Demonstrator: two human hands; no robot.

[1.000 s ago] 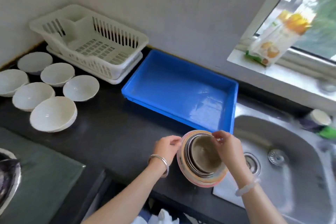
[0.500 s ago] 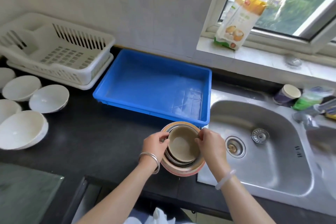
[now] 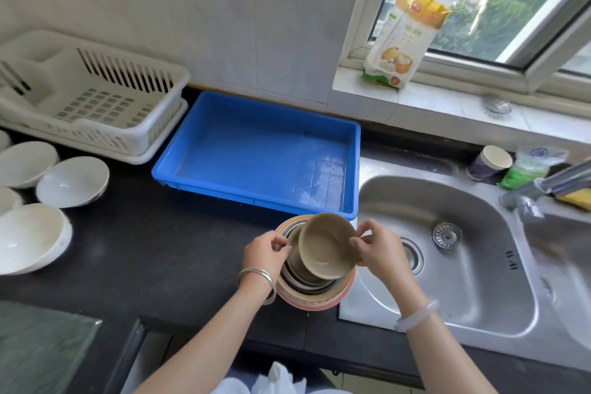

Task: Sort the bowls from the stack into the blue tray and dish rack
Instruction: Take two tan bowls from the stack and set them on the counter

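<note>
Head view: the right hand (image 3: pixel 377 253) pinches the right rim of a tan round bowl (image 3: pixel 326 246) between thumb and curled fingers, holding it tilted over the stack of nested bowls (image 3: pixel 307 294). The left hand (image 3: pixel 265 253) grips the stack's left rim with curled fingers. Just beyond both sets of fingertips lies the blue rectangular plastic tray (image 3: pixel 256 150), its near wall beside the stack. Well left of the left fingers stand the white slatted plastic dish rack (image 3: pixel 96 105) and white ceramic bowls (image 3: pixel 73 182) on the black counter (image 3: pixel 160 249). Right of the right fingers is the stainless steel sink (image 3: pixel 463 281).
</note>
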